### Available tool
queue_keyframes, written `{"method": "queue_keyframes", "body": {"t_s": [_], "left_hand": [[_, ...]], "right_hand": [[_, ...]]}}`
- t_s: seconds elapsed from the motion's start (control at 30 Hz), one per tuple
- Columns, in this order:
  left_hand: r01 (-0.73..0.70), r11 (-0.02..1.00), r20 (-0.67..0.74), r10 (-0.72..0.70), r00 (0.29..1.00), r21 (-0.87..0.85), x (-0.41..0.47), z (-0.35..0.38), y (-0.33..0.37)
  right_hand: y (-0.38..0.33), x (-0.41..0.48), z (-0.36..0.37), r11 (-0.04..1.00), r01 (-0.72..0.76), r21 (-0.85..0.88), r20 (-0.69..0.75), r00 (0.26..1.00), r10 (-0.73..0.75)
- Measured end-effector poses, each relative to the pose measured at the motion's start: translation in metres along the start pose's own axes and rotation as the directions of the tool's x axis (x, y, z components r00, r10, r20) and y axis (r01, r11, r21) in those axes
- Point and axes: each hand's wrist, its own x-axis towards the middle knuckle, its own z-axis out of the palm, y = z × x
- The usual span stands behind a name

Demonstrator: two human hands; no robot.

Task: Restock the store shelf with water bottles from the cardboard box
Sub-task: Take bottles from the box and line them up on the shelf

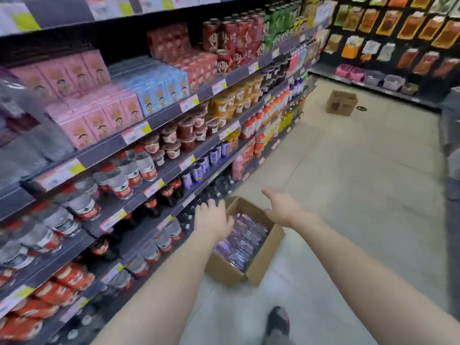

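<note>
Cardboard box [224,270]: brown corrugated board, rectangular, flaps open. It sits on the pale smooth floor [348,195], just beside the bottom tier of the store shelf [170,168].

Inside the box: bottles [242,241], glossy clear plastic with purple labels, packed in tight rows and filling it. Motion blur hides finer detail.

My left hand [211,217] is above the box's shelf-side rim, fingers spread and relaxed, gripping nothing. Can't tell if it touches the bottles. My right hand [282,206] is above the box's far rim, thumb stuck out, other fingers angled down and foreshortened, nothing in them.

Shelf to the left of the box: dark grey metal tiers with price tags on the edges. It carries clear red-labelled water bottles [129,170] and dark cola bottles [171,192].

Smaller brown carton [342,103] on the floor, well beyond the box.
</note>
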Motion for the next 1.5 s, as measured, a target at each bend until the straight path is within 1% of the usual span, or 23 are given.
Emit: {"method": "queue_keyframes", "body": {"t_s": [0.13,0.23,0.3,0.4,0.53,0.6,0.67,0.73,0.83,0.93,1.0,1.1,1.17,1.2,1.27,1.33,1.37,1.43,1.5], "left_hand": [[0.171,0.982,0.100,-0.164,0.982,-0.075,0.088,0.035,0.003],[0.348,0.918,0.206,-0.310,0.928,-0.188,0.150,0.064,0.011],[0.488,0.826,0.319,-0.399,0.859,-0.282,0.181,0.087,0.021],[0.645,0.672,0.459,-0.473,0.752,-0.364,0.215,0.127,0.036],[0.754,0.516,0.552,-0.519,0.652,-0.406,0.247,0.183,0.038],[0.800,0.415,0.583,-0.547,0.600,-0.434,0.262,0.218,0.036],[0.827,0.332,0.611,-0.560,0.560,-0.454,0.281,0.261,0.034],[0.826,0.281,0.625,-0.548,0.556,-0.488,0.302,0.309,0.035],[0.823,0.236,0.648,-0.521,0.556,-0.517,0.333,0.385,0.038],[0.835,0.137,0.673,-0.528,0.517,-0.534,0.362,0.463,0.043],[0.846,0.095,0.697,-0.522,0.492,-0.525,0.377,0.510,0.044],[0.840,0.053,0.678,-0.563,0.472,-0.540,0.395,0.557,0.038],[0.848,0.009,0.687,-0.581,0.436,-0.530,0.405,0.586,0.037],[0.857,-0.021,0.701,-0.586,0.407,-0.515,0.409,0.599,0.037],[0.865,-0.052,0.709,-0.600,0.372,-0.498,0.413,0.620,0.040],[0.873,-0.056,0.710,-0.608,0.355,-0.484,0.417,0.637,0.045],[0.871,-0.064,0.710,-0.610,0.353,-0.487,0.418,0.644,0.047],[0.845,-0.125,0.708,-0.616,0.346,-0.521,0.420,0.654,0.051],[0.806,-0.205,0.712,-0.619,0.333,-0.555,0.422,0.660,0.054]], "right_hand": [[0.034,0.121,0.020,0.995,0.090,-0.043,0.123,0.989,-0.084],[0.053,0.214,0.042,0.980,0.180,-0.083,0.245,0.957,-0.156],[0.062,0.261,0.058,0.966,0.241,-0.092,0.338,0.920,-0.197],[0.074,0.314,0.088,0.951,0.284,-0.126,0.458,0.867,-0.198],[0.082,0.370,0.154,0.939,0.319,-0.130,0.566,0.802,-0.194],[0.084,0.390,0.196,0.933,0.337,-0.123,0.611,0.767,-0.197],[0.084,0.409,0.237,0.933,0.338,-0.126,0.638,0.748,-0.185],[0.088,0.431,0.284,0.943,0.311,-0.115,0.656,0.737,-0.163],[0.098,0.461,0.360,0.958,0.276,-0.072,0.665,0.730,-0.161],[0.111,0.489,0.431,0.954,0.286,-0.083,0.699,0.700,-0.149],[0.119,0.508,0.474,0.955,0.278,-0.098,0.706,0.696,-0.130],[0.128,0.530,0.533,0.956,0.284,-0.070,0.689,0.707,-0.160],[0.133,0.541,0.569,0.962,0.270,-0.037,0.681,0.711,-0.174],[0.135,0.546,0.583,0.969,0.246,-0.028,0.673,0.721,-0.164],[0.143,0.559,0.607,0.975,0.205,-0.083,0.639,0.762,-0.106],[0.155,0.576,0.624,0.964,0.178,-0.198,0.566,0.824,-0.036],[0.161,0.585,0.629,0.966,0.141,-0.218,0.532,0.847,-0.004],[0.170,0.601,0.635,0.982,0.040,-0.184,0.516,0.854,0.062],[0.176,0.608,0.640,0.991,-0.036,-0.129,0.541,0.835,0.100]]}}
